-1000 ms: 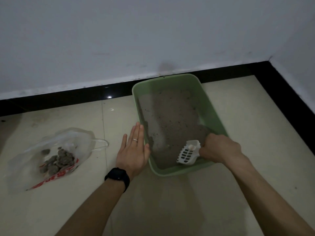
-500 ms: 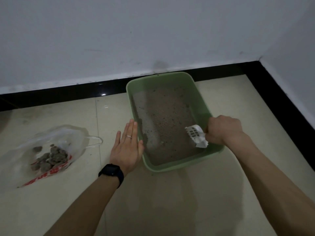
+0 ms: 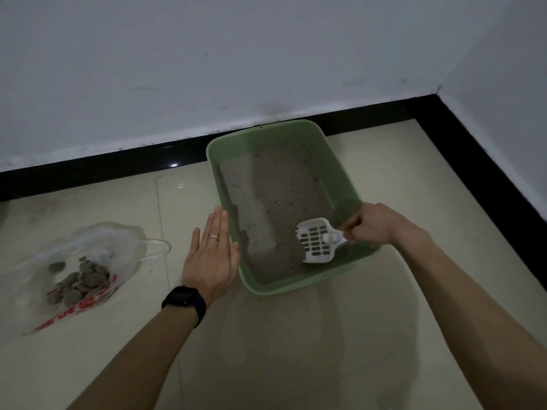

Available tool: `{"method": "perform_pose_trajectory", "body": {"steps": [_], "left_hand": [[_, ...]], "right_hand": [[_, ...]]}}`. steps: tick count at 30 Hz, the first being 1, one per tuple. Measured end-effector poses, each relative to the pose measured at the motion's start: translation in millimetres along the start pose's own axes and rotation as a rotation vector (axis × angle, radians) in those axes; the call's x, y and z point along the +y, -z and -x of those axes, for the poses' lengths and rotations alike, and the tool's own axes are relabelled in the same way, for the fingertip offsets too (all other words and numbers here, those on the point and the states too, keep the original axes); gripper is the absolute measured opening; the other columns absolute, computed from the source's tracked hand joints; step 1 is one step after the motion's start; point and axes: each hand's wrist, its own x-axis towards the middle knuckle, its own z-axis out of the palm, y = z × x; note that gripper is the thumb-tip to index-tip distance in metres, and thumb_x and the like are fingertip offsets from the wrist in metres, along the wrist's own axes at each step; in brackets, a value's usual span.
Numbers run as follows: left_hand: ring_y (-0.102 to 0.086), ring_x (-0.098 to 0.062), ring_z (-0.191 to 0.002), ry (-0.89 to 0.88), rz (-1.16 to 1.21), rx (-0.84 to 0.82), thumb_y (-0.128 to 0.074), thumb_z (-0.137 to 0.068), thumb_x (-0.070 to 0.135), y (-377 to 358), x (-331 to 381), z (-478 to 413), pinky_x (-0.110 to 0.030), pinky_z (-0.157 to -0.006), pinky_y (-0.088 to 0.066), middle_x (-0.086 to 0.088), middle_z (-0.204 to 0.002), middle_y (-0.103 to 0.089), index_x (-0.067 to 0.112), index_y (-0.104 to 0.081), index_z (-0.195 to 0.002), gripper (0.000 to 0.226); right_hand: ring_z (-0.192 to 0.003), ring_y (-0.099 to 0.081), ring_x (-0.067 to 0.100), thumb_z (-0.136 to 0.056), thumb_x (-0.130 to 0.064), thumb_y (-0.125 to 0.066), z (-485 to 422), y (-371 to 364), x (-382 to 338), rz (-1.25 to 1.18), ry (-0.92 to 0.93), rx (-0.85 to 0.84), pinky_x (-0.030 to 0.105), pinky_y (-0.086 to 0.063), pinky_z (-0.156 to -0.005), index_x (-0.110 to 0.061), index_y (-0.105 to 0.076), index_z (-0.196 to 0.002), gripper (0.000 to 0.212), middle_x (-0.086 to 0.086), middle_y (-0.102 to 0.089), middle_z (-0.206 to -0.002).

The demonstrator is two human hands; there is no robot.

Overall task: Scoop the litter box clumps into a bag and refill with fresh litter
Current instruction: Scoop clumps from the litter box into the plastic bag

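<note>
1. The dim light flattens detail. The scoop's handle is hidden inside the right hand [image 3: 373, 224], and both forearms are cut off at the bottom edge of the frame.
2. The bag [image 3: 118, 247] at lower left fades out toward the left edge, so its outline there is hard to trace. Its red print is too blurred to read.
3. I cannot tell whether the pale bump at the scoop's neck is part of the scoop or a bit of litter.
4. The litter box [image 3: 296, 287] is a smooth green plastic tub with rounded corners, a rolled rim and sloping walls. It sits mid-frame on glossy cream floor tiles [image 3: 384, 173], with its far end near a shiny black baseboard [image 3: 118, 164] under a matt white wall [image 3: 207, 54].
5. The litter [image 3: 275, 196] is grainy grey-brown, spread unevenly. Paler streaks run down the left side, with a darker patch at the near right corner.
6. The scoop [image 3: 315, 242] is white plastic with a flat blade and rows of oblong slots. Its tip is down on the litter at the box's near right.
7. The right hand's fingers are clenched round the scoop's handle, over the box's right rim.
8. The left hand [image 3: 211, 258] lies flat with straight, closed fingers against the box's left wall — it grasps nothing. It wears a ring [image 3: 213, 237] and a black watch [image 3: 185, 301].
9. The bag is thin, crinkled clear film with loop handles — lumpy grey clumps [image 3: 80, 279] are heaped inside it.
</note>
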Motion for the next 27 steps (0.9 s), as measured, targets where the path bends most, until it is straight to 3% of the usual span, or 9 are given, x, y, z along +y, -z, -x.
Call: {"method": "perform_pose_trajectory", "body": {"steps": [4,7,10,14,17,22,27], "left_hand": [[0.012,-0.012,-0.151,0.014,-0.004,-0.005,0.005,-0.093,0.044,1,2,1,-0.042,-0.124,0.004,0.0,-0.164,0.018,0.015,0.015,-0.156,0.07],[0.015,-0.012,-0.151,0.016,0.006,-0.008,0.007,-0.092,0.045,3,3,2,-0.042,-0.123,0.006,0.001,-0.163,0.02,0.016,0.017,-0.155,0.07],[0.018,-0.012,-0.15,0.022,0.001,-0.014,0.009,-0.091,0.046,3,3,1,-0.042,-0.123,0.007,0.001,-0.163,0.024,0.016,0.02,-0.155,0.071],[0.018,-0.012,-0.15,0.015,0.001,-0.025,0.01,-0.091,0.048,4,3,0,-0.042,-0.123,0.008,0.001,-0.162,0.024,0.016,0.02,-0.155,0.073],[0.018,-0.013,-0.15,0.011,-0.007,-0.028,0.013,-0.089,0.049,5,3,0,-0.041,-0.122,0.01,0.0,-0.162,0.024,0.015,0.018,-0.155,0.074],[0.018,-0.012,-0.15,-0.02,-0.019,-0.034,0.022,-0.088,0.057,7,-2,1,-0.04,-0.121,0.011,0.003,-0.161,0.023,0.019,0.016,-0.156,0.078],[0.016,-0.006,-0.15,0.041,0.102,0.012,0.013,-0.091,0.056,20,-16,-24,-0.039,-0.123,0.008,0.012,-0.161,0.015,0.026,0.011,-0.157,0.072]], "right_hand": [[-0.063,-0.065,0.008,-0.086,-0.033,-0.066,-4,-29,-16,-0.197,0.035,-0.036,0.022,-0.052,-0.057,-0.034,-0.078,-0.099,0.017,-0.013,-0.073,-0.074],[-0.065,-0.064,0.005,-0.086,-0.034,-0.063,-4,-56,-43,-0.204,0.099,-0.068,0.021,-0.046,-0.059,-0.036,-0.078,-0.091,0.016,-0.013,-0.07,-0.072],[-0.064,-0.062,0.01,-0.083,-0.025,-0.056,2,-67,-62,-0.19,0.089,-0.098,0.024,-0.047,-0.058,-0.027,-0.076,-0.07,0.024,-0.01,-0.067,-0.065],[-0.083,-0.066,0.026,-0.092,-0.025,-0.048,6,-90,-81,-0.263,0.032,-0.053,0.031,-0.046,-0.067,-0.008,-0.071,-0.088,0.029,0.011,-0.07,-0.087],[-0.093,-0.063,0.03,-0.095,-0.024,-0.045,-1,-108,-106,-0.392,0.004,-0.007,0.03,-0.042,-0.072,-0.007,-0.063,-0.1,0.026,0.013,-0.065,-0.096],[-0.094,-0.065,0.03,-0.099,-0.024,-0.042,-23,-124,-137,-0.731,-0.053,0.027,0.038,-0.05,-0.08,-0.007,-0.066,-0.099,0.03,0.015,-0.069,-0.099],[-0.079,-0.06,0.024,-0.101,-0.028,-0.041,-60,-115,-155,-0.813,-0.05,0.097,0.03,-0.042,-0.067,-0.009,-0.068,-0.094,0.034,0.012,-0.068,-0.093]]}}
